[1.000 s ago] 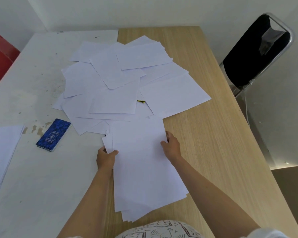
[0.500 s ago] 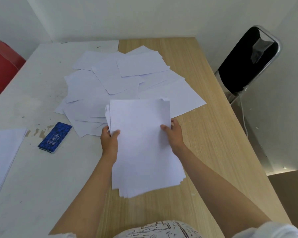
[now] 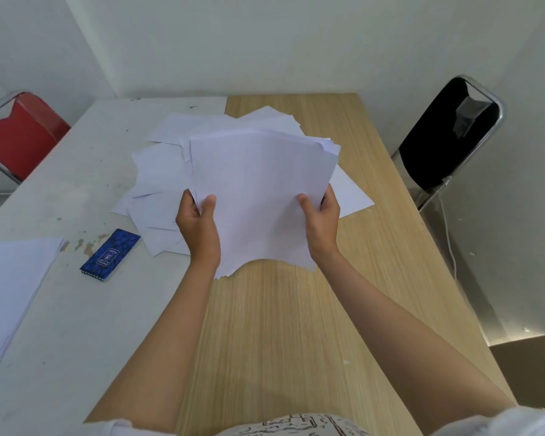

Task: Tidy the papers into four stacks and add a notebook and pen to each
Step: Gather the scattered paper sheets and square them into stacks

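Sheaf of papers (image 3: pixel 261 196), edges ragged, held above the wooden table (image 3: pixel 296 325); left hand (image 3: pixel 199 228) and right hand (image 3: pixel 320 226) each pinch a side edge. Step in hand, by judgement: gathering one stack. Next: squaring the edges, then setting the sheaf apart from the loose sheets (image 3: pixel 158 180).

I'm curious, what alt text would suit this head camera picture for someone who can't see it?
Two bare hands, left hand and right hand, hold a sheaf of white paper sheets up above a pale wooden table. More loose white sheets lie scattered behind, and a small blue spiral notebook lies to the left.
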